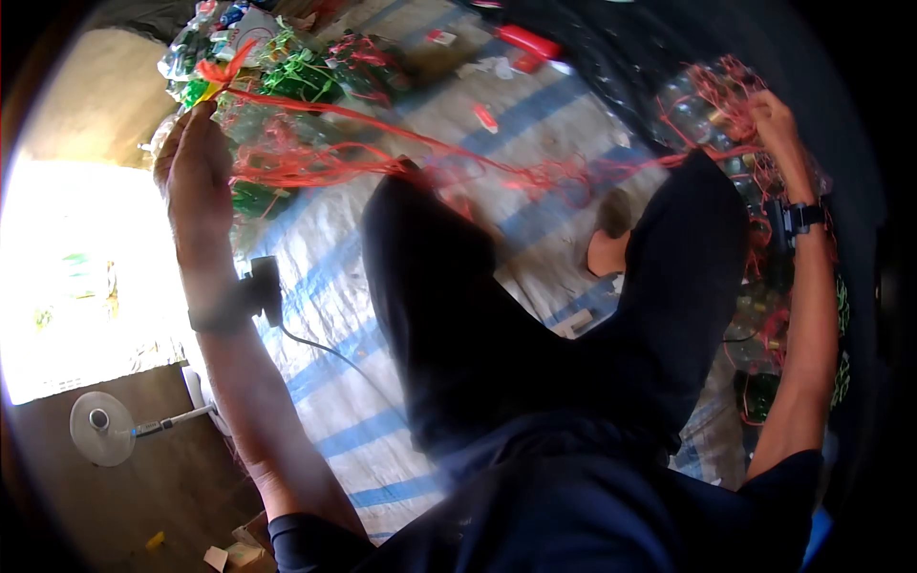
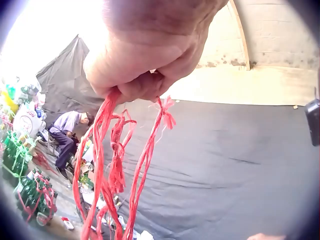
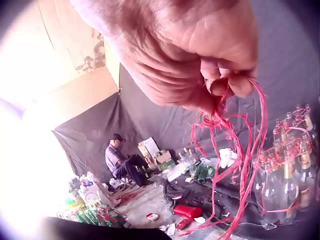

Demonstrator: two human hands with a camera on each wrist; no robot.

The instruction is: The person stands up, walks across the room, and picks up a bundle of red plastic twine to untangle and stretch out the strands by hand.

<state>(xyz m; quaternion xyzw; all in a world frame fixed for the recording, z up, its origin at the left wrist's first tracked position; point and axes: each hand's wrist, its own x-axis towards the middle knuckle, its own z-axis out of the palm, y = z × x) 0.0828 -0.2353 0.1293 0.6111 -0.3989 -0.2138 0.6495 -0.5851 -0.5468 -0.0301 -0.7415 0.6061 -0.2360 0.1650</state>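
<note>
Red plastic twine [image 1: 458,153] stretches between my two hands, above my knees. My left hand [image 1: 199,158] is raised at the left, and in the left wrist view its curled fingers grip several twine strands [image 2: 102,145] that hang down, some with frayed knots. Held out at the far right, my right hand [image 1: 776,129] pinches a tangle of the same twine [image 3: 245,150], whose loose loops dangle below the fingertips. Glass bottles [image 3: 287,187] bound with red twine stand close to the right hand. Green bottles [image 2: 35,195] tied in bundles lie beyond the left hand.
A blue-and-white striped sheet [image 1: 334,382] covers the floor. A red pouch-like item [image 1: 530,43] and a small red packet [image 1: 484,117] lie ahead. Another person [image 3: 120,160] sits by the dark cloth wall. A fan [image 1: 100,428] stands at lower left.
</note>
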